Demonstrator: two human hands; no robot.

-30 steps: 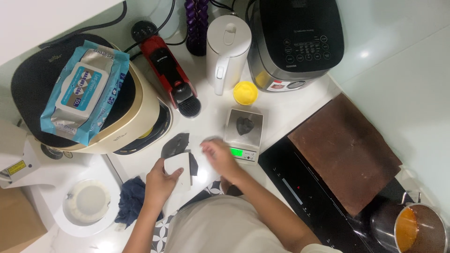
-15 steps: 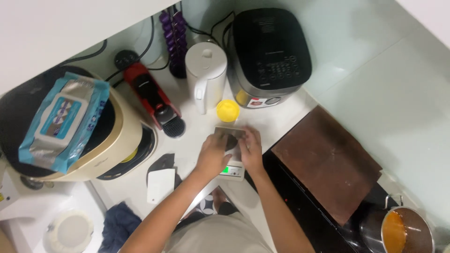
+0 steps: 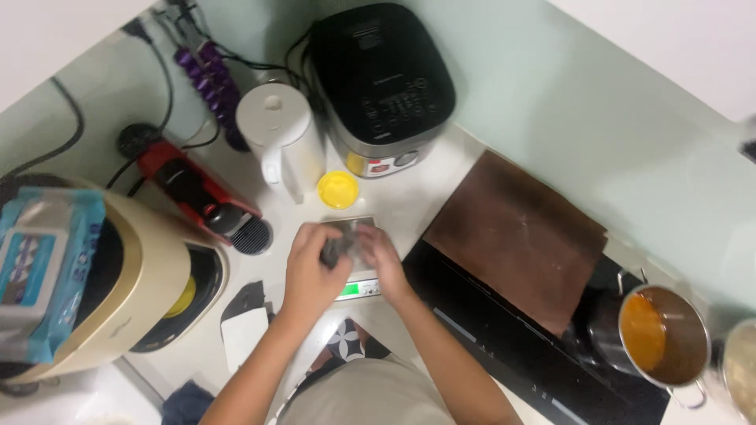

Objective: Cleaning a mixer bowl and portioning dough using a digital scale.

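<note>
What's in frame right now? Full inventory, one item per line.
kitchen scale: 1, silver with green display, counter centre, under the hands
dark item: 1, blurred, held over the scale
rice cooker: 1, black, back
kettle: 1, white, left of the cooker
yellow lid: 1, before the kettle
coffee machine: 1, red
wipes pack: 1, blue, on a cream appliance
wooden board: 1, brown, on the hob
pot: 1, steel, orange liquid
left hand: on the item
right hand: on the item
</note>
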